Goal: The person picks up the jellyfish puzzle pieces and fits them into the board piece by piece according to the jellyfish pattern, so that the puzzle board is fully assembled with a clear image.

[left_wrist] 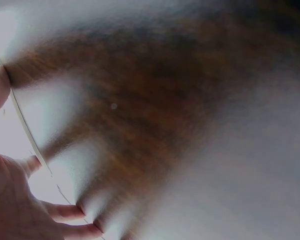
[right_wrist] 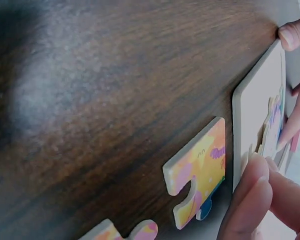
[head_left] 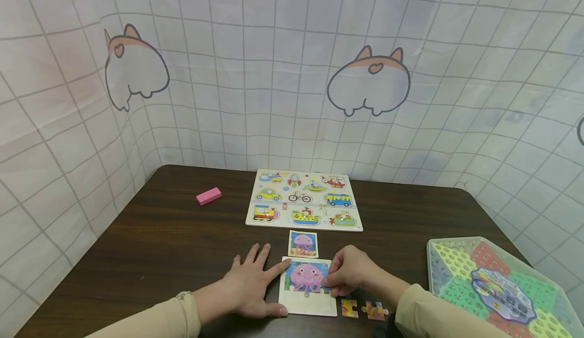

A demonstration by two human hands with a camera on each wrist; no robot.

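Observation:
A jigsaw tray (head_left: 307, 305) with a pink jellyfish picture lies on the table, its upper part filled and its lower part showing bare pale board. My left hand (head_left: 248, 287) is spread flat at the tray's left side, with index finger and thumb touching its edge. At the right side, my right hand (head_left: 351, 272) pinches a jigsaw piece at the picture's edge with thumb and curled fingers, which hide most of it. Beside the tray lie a yellow-orange piece (right_wrist: 202, 170) with a blue tab and another orange-pink piece (head_left: 375, 310).
A small jellyfish picture card (head_left: 303, 244) lies just beyond the tray. Behind it is a vehicle puzzle board (head_left: 283, 229). A pink block (head_left: 208, 196) sits at the far left, and a clear-lidded game box (head_left: 502, 287) occupies the right. A grid-patterned curtain (head_left: 292, 74) surrounds the table.

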